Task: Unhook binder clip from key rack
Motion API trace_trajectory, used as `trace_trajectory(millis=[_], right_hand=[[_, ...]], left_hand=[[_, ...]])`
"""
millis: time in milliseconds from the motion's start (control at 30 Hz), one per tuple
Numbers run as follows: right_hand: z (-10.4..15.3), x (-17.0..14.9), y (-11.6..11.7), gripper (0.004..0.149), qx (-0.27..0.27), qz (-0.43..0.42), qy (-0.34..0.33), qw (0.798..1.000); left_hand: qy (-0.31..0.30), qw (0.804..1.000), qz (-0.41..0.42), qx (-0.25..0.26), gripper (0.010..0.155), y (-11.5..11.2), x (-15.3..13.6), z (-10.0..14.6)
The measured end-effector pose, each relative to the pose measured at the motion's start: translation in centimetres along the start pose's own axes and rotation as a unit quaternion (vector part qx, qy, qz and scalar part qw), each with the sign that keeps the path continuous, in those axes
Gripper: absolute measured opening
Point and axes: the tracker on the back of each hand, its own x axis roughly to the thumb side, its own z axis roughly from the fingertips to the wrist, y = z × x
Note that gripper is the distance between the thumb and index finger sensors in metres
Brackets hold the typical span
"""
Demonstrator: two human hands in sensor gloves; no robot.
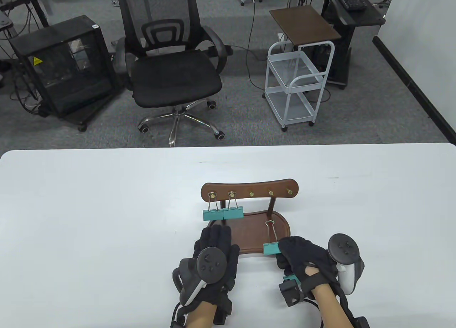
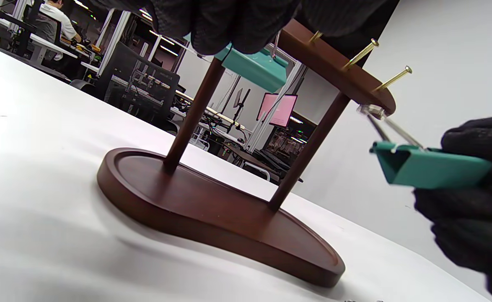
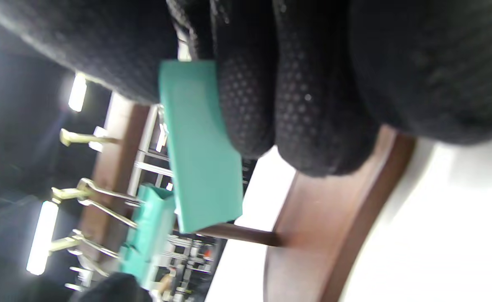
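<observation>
The wooden key rack (image 1: 260,186) stands on its oval base (image 1: 249,231) near the table's front. Two teal binder clips (image 1: 223,214) hang from its two leftmost brass hooks; the other three hooks (image 1: 270,193) are bare. My right hand (image 1: 282,250) pinches a third teal binder clip (image 1: 271,249) by its body, free of the hooks, in front of the base's right end with its wire loops pointing up. The held clip also shows in the left wrist view (image 2: 430,170) and the right wrist view (image 3: 200,167). My left hand (image 1: 213,234) lies flat over the base's front left edge, holding nothing.
The white table (image 1: 89,217) stretches wide on both sides of the rack. Beyond its far edge stand an office chair (image 1: 174,75), a white cart (image 1: 295,89) and a black cabinet (image 1: 64,67).
</observation>
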Motion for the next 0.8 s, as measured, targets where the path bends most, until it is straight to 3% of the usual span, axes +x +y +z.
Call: trace_trajectory(millis=[233,500,800], right_hand=[[0.4,0.3,1.4,0.047,0.009,0.125,0.044,0.991],[0.5,0.7,3.4,0.046,0.021,0.264,0.073,0.961],[0.4,1.0,4.6,0.046,0.012,0.321,0.079,0.944]], left_hand=[[0.0,1.0,-0.002,-0.001,0.062,0.0,0.0,0.0],[0.0,1.0,0.0,0.0,0.062,0.0,0.0,0.0],[0.001,1.0,0.002,0.001,0.062,0.0,0.0,0.0]])
